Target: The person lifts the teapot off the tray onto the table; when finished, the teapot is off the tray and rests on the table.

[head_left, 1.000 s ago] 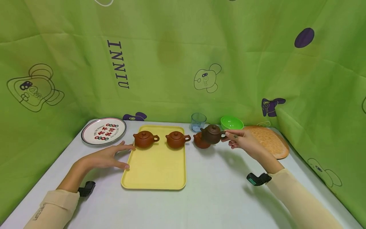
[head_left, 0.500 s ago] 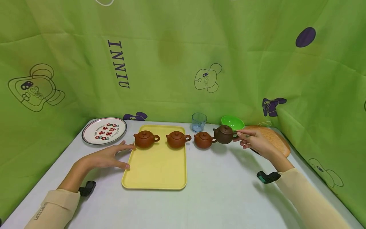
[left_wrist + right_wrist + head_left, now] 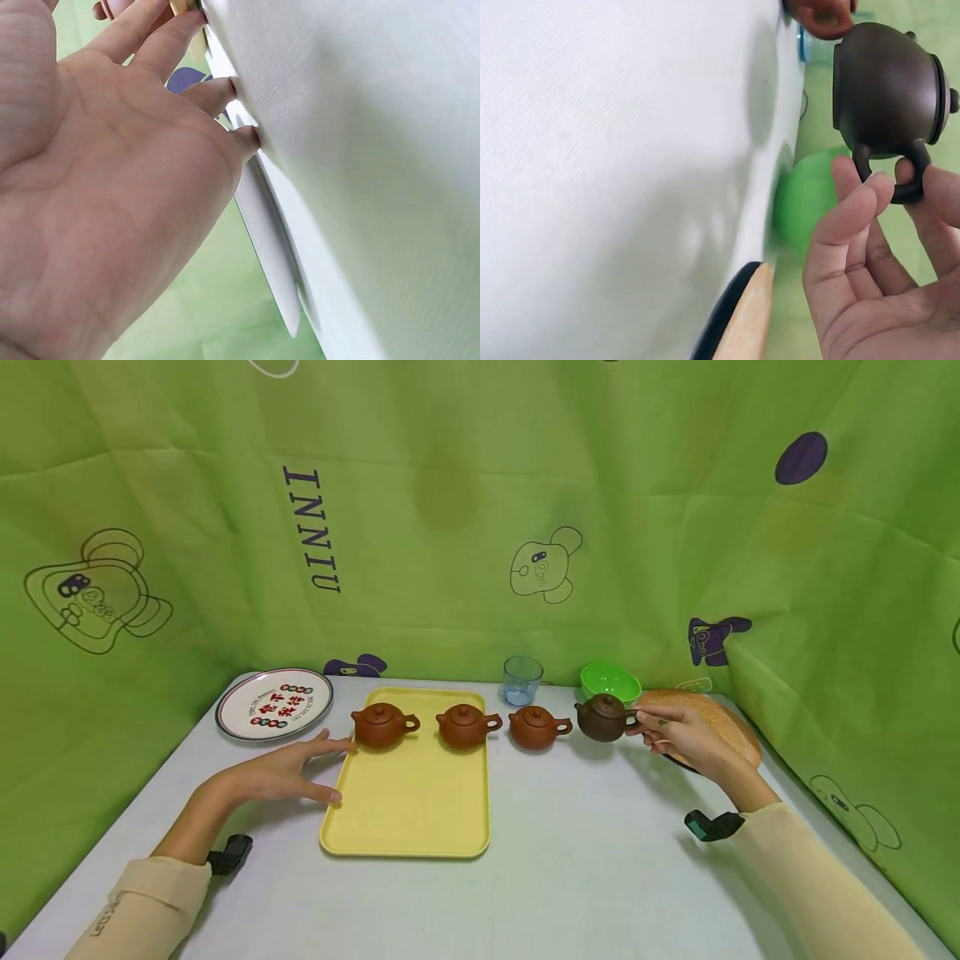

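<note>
My right hand (image 3: 690,741) pinches the handle of a dark brown teapot (image 3: 602,720) between thumb and fingers. In the right wrist view that teapot (image 3: 889,90) hangs above the white table, its shadow apart from it. To its left, a reddish-brown teapot (image 3: 534,729) stands on the table beside the tray. Two similar teapots are at the far half of the yellow tray (image 3: 408,810): one teapot (image 3: 378,727) at the left, another teapot (image 3: 462,727) near the right rim. My left hand (image 3: 270,774), fingers spread and relaxed, rests at the tray's left edge.
A white plate (image 3: 258,714) with red characters lies at the back left. Behind the teapots stand a clear bluish cup (image 3: 521,680) and a green bowl (image 3: 617,681). A round bread-patterned board (image 3: 723,727) lies at the right, partly behind my right hand. Green cloth surrounds the table.
My right hand has carried the dark teapot rightward from in front of the third reddish teapot, then slightly lower, uncovering that teapot. The left hand and tray have stayed put.
</note>
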Demonstrator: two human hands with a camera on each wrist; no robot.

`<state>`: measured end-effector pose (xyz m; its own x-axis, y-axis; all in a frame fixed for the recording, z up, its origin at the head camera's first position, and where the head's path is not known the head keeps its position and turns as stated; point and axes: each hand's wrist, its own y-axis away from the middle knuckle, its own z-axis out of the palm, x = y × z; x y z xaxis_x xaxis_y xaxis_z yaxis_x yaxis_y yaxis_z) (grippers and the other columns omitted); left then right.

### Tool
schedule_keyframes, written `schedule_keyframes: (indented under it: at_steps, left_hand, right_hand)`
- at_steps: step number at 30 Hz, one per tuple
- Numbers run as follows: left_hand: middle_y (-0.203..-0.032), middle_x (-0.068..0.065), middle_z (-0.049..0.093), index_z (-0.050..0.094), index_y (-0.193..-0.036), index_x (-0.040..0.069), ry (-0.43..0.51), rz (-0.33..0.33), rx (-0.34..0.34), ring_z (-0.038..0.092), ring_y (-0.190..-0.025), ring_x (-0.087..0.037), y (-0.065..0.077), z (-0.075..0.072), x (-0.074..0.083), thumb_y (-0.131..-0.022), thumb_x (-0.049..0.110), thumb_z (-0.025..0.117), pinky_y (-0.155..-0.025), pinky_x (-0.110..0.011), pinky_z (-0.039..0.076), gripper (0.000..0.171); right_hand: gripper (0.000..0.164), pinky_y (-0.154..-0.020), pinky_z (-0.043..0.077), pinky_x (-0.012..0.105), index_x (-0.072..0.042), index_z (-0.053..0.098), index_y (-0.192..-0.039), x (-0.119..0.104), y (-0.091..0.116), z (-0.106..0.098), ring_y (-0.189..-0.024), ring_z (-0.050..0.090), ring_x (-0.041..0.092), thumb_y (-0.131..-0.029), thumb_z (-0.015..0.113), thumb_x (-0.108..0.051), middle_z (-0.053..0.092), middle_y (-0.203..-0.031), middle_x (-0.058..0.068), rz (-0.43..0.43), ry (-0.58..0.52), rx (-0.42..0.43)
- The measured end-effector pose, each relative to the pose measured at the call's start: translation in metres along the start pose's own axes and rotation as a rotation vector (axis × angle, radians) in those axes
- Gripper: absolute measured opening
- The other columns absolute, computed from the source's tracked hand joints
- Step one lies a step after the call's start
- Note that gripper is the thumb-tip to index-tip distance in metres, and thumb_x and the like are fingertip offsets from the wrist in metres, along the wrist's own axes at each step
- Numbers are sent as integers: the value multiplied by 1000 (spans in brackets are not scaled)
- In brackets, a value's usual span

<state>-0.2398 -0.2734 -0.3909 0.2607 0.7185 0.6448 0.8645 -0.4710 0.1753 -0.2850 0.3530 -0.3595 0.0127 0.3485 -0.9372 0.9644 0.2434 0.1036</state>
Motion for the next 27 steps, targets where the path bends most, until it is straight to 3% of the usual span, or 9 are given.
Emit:
schedule_keyframes:
  at_steps: [7, 15, 21, 27]
  left_hand:
    - [-174, -32, 13, 48, -159, 17, 9, -5, -2, 7, -161, -58, -1, 1, 0, -85, 45, 87, -121, -83, 13, 88]
    - [-175, -30, 16, 48, -159, 17, 13, 0, -4, 5, -161, -57, -1, 0, -1, -85, 44, 87, -121, -83, 12, 88]
    - [-175, -31, 14, 47, -160, 16, 14, 1, -5, 5, -161, -58, -1, -1, -1, -85, 44, 87, -121, -83, 12, 89]
    - [-174, -35, 12, 45, -161, 15, -2, 0, -5, 11, -160, -59, -1, 0, 0, -86, 46, 86, -122, -82, 19, 91]
  right_hand:
    - [36, -68, 54, 23, 2, 60, -138, 10, -2, -4, -79, 59, 8, -111, 56, -21, 80, -100, -4, 22, 5, 6]
    - [58, -71, 60, 25, 11, 42, -155, 19, -5, -2, -79, 63, 6, -112, 55, -25, 79, -100, -12, 57, 75, 5]
    - [59, -70, 59, 23, 11, 41, -156, 22, -7, 0, -78, 62, 4, -112, 55, -25, 78, -99, -12, 74, 80, 4]
    - [60, -72, 60, 22, 13, 38, -156, 25, -6, -1, -81, 65, 4, -112, 54, -25, 80, -101, -9, 97, 79, 12]
